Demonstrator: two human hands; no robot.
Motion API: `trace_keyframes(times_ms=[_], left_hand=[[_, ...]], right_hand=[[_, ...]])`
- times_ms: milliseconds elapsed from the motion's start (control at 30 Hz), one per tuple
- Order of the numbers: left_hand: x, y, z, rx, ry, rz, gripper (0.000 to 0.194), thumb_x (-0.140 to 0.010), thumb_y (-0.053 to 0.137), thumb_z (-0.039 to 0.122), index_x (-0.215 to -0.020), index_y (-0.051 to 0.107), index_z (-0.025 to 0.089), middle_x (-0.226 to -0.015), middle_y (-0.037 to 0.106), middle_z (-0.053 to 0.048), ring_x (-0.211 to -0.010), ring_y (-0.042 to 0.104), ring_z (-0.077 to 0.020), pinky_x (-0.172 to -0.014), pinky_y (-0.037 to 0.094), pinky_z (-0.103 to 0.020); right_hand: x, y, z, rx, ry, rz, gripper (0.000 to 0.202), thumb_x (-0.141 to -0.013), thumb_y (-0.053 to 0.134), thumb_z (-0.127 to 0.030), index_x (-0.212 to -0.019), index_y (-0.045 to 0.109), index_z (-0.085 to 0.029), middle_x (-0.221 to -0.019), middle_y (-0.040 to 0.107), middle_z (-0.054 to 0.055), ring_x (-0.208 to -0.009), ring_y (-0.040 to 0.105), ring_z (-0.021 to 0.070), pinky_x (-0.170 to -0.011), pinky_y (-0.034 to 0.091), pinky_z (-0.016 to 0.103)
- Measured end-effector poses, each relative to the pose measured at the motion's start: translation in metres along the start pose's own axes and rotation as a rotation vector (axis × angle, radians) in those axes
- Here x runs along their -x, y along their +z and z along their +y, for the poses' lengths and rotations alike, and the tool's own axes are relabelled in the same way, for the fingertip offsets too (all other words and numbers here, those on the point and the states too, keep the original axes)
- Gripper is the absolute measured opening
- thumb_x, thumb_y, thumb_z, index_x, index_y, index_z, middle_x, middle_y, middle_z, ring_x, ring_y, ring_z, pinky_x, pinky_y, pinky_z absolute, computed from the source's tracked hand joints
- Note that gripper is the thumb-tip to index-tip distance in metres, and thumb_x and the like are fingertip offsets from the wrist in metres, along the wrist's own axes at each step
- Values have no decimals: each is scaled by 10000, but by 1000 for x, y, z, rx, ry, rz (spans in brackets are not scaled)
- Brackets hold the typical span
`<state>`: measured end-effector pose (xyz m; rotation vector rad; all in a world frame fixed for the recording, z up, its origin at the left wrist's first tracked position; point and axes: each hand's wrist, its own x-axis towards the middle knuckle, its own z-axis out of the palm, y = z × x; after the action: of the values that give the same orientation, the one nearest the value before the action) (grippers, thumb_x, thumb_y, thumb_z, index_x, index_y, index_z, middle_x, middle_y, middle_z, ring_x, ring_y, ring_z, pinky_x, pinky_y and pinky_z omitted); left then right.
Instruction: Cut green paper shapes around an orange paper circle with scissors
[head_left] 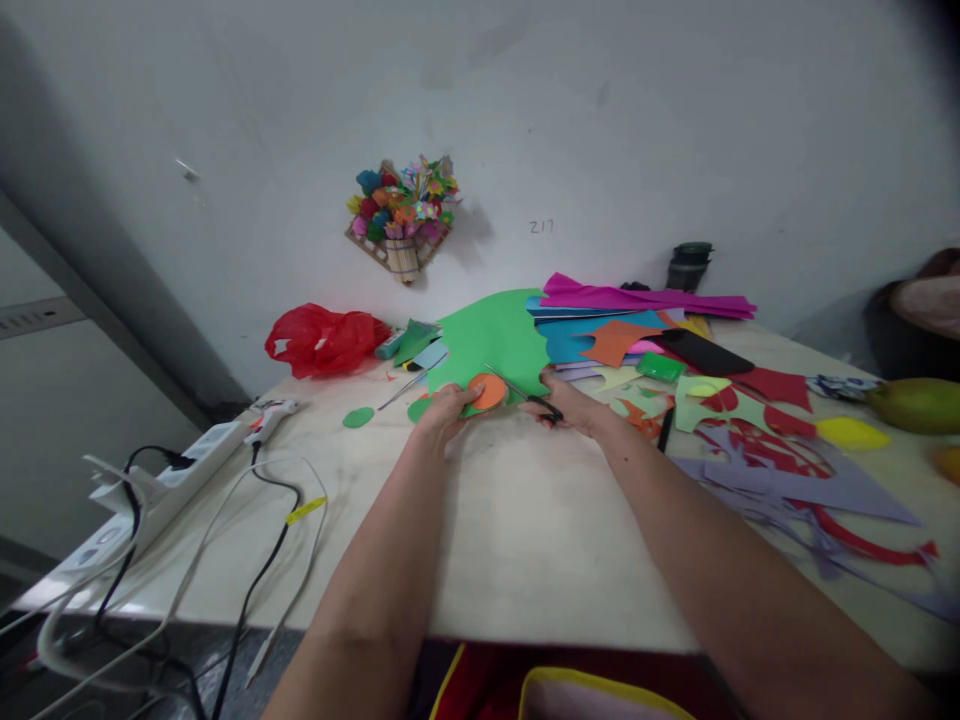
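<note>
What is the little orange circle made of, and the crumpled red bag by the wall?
The small orange circle, held in the left hand, looks like thin matte craft paper: flat, cleanly cut edge, no shine. The crumpled red bag looks like thin plastic film: glossy, wrinkled, slightly see-through.

Worktop [525, 530]: smooth, pale, matt, faintly scuffed.
Orange disc [489, 391], pinched in your left hand [442, 410]: thin matt paper.
Scissors [529, 397], in your right hand [574, 405]: bright metal blades, black glossy plastic handles.
Green sheet [502, 340], at 12 o'clock from the disc: matt card paper.
Red bag [322, 340], at 10 o'clock: thin, crinkled, glossy plastic.
Power strip [172, 470], at 8 o'clock: white hard plastic, with smooth rubbery cables.
Flower bouquet [401, 215], on the wall: folded coloured paper, slatted wooden base.
Phone [701, 352], at 2 o'clock: black and glossy.
Purple cuttings [795, 480], at 4 o'clock: flat matt paper.
</note>
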<state>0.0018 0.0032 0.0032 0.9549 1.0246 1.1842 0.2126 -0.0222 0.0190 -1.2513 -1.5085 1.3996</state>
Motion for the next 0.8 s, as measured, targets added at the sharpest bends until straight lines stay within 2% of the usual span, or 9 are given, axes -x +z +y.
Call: trace_keyframes(times_ms=[133, 300, 533, 667, 800], left_hand=[[-1, -1, -1, -21, 6, 19, 275, -759, 765, 155, -534, 606, 151, -630, 704, -82, -618, 684, -202, -649, 571, -327], [-2, -1, -2, -2, -3, 22, 251, -740, 773, 136, -531, 636, 163, -614, 702, -80, -591, 686, -199, -626, 572, -318], [-3, -2, -2, 46, -1, 3, 232, -714, 795, 122, -538, 645, 144, -612, 701, -99, -579, 686, -198, -572, 562, -279], [-1, -1, 0, 33, -12, 3, 226, -730, 782, 115, -549, 646, 107, -608, 694, -99, -543, 662, -172, -559, 561, -273], [-1, -2, 0, 32, -9, 24, 257, -750, 756, 105, -534, 619, 126, -612, 701, -89, -554, 669, -168, -536, 558, -256]], right_hand=[[-4, -2, 5, 40, -29, -28, 335, -767, 703, -381, -861, 409, -249, -486, 538, -89, -382, 448, 85, -386, 307, 172], [-4, -2, 6, 31, -55, -40, 347, -749, 695, -353, -861, 381, -254, -489, 536, -104, -376, 442, 80, -385, 290, 165], [1, 0, 0, 28, -115, -34, 491, -648, 797, -255, -855, 352, -257, -487, 499, -133, -373, 408, 64, -370, 266, 165], [4, 0, -4, 40, -101, -35, 491, -652, 797, -234, -856, 351, -259, -485, 495, -133, -379, 408, 64, -369, 269, 160], [7, 1, -7, 48, -78, -37, 424, -689, 756, -230, -834, 359, -252, -493, 496, -125, -385, 403, 56, -381, 278, 150]])
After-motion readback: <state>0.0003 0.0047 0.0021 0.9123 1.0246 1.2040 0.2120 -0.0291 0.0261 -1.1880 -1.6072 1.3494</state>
